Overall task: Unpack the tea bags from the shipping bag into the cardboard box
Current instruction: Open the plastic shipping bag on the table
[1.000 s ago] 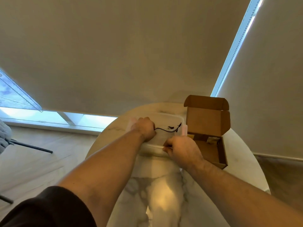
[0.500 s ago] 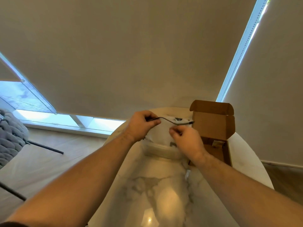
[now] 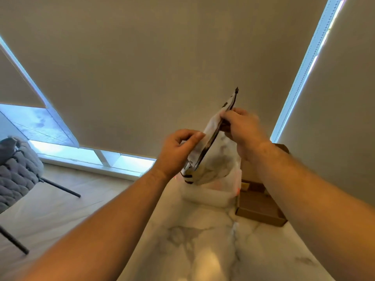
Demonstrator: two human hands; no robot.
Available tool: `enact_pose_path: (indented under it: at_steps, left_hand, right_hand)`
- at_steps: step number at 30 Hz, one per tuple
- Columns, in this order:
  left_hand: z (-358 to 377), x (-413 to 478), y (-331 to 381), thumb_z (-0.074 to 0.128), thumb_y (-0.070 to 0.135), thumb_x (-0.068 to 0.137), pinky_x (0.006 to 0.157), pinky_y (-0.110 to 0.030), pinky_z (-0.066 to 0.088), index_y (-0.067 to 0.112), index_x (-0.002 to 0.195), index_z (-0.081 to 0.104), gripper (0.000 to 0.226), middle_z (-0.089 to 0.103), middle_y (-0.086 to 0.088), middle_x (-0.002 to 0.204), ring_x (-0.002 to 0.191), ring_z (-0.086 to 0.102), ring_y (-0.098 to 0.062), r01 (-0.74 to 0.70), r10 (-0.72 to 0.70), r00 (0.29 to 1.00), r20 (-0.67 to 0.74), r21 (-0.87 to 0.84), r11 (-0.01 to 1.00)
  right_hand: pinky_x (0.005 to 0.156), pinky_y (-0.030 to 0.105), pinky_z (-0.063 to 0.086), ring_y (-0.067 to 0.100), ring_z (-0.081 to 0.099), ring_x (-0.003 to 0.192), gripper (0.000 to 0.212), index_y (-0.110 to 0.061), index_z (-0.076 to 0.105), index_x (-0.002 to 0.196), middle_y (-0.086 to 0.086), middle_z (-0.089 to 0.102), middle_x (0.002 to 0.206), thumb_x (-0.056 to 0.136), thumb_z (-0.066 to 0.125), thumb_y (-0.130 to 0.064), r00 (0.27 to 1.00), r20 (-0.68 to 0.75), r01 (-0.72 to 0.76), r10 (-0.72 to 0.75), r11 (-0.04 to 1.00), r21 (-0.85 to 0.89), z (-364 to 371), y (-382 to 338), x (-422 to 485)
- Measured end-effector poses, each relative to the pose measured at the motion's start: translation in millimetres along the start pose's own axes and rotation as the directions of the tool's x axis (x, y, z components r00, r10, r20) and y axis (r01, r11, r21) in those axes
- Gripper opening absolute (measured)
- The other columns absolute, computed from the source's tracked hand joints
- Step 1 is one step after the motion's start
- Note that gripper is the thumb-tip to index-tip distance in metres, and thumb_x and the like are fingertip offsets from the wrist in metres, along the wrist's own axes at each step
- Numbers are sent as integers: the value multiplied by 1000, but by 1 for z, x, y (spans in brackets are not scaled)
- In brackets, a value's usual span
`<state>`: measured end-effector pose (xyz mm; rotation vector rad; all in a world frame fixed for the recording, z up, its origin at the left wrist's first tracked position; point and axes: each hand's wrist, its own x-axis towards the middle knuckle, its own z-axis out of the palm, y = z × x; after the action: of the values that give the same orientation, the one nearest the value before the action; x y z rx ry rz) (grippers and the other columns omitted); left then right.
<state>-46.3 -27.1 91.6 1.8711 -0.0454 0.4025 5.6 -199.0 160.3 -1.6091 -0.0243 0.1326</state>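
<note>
Above the surface [image 3: 203, 240], your left hand [image 3: 176, 153] and right hand [image 3: 245, 130] pinched the tilted shipping bag [image 3: 212, 126] beside the cardboard box [image 3: 261, 211]; tea bags could've spilled outside.

Left hand [image 3: 176, 153] and right hand [image 3: 243, 126] pinch the shipping bag [image 3: 211, 136] above the marble tabletop [image 3: 203, 240], beside the cardboard box [image 3: 261, 209].

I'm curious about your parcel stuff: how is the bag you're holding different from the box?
The shipping bag is white and floppy; the cardboard box is brown with flat sides. The left hand and right hand hold the shipping bag's top up; the cardboard box sits on the table. They are side by side.
</note>
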Motion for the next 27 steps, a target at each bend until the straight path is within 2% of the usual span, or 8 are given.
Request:
enact_pose_path:
  at_steps: [3,7,12,14,17,20,23,27]
  left_hand:
    - [-6,-8,-7,61,25,102,76,-18,54,13,98,78,21,75,0,91,86,68,-5,58,-68,978,-199,-54,997]
    - [-17,-11,-3,63,29,101,78,-26,55,16,100,77,19,75,-2,93,88,69,-15,72,-82,984,-158,-72,995]
    - [-24,-16,30,62,25,100,62,-34,53,9,106,72,20,72,-10,91,69,64,-24,-88,18,943,-333,-196,977]
    - [-29,-18,42,65,29,97,67,-32,56,17,116,70,23,72,-9,103,82,68,-23,-138,44,920,-390,-216,967]
    - [-33,-23,56,65,32,98,90,-30,57,24,133,63,36,70,2,122,112,67,-16,-148,59,947,-317,-266,953]
    - [-30,-38,56,61,29,101,86,-37,56,24,111,70,14,74,-3,104,97,70,-20,-76,-13,974,-228,-378,922]
    - [-29,-60,38,63,30,100,77,-43,58,18,91,70,17,70,-8,84,79,68,-23,64,-164,951,-262,-354,933]
    - [-20,-96,10,65,25,100,82,-42,60,13,95,73,15,74,-8,87,84,72,-24,200,-285,932,-225,-339,919]
  right_hand:
    - [90,44,62,21,73,93,14,-16,70,105,6,74,98,103,57,-17,998,-1,69,-69,994,88,0,-23,-10]
    - [85,34,63,6,69,79,20,-17,67,119,-9,69,87,106,52,-14,978,29,204,-207,975,93,4,-41,-28]
    - [87,24,59,15,71,102,26,-24,70,123,-2,75,112,108,50,-21,927,175,334,-330,943,10,0,-53,-41]
    - [95,30,59,16,72,105,24,-24,72,121,-1,77,112,107,52,-21,909,251,341,-334,940,14,0,-53,-46]
    - [96,33,59,17,73,103,24,-18,73,122,2,78,110,107,54,-19,876,348,360,-334,933,-12,3,-44,-56]
    - [88,27,59,13,73,97,22,-23,73,118,-3,77,105,106,55,-23,856,434,374,-281,916,-144,6,-24,-69]
    - [90,28,56,7,69,96,18,-30,72,114,-10,74,102,104,58,-31,873,440,351,-209,897,-270,5,9,-78]
    - [82,28,56,3,68,83,13,-32,75,106,-11,73,89,99,66,-37,897,414,315,-152,878,-361,-5,58,-89]
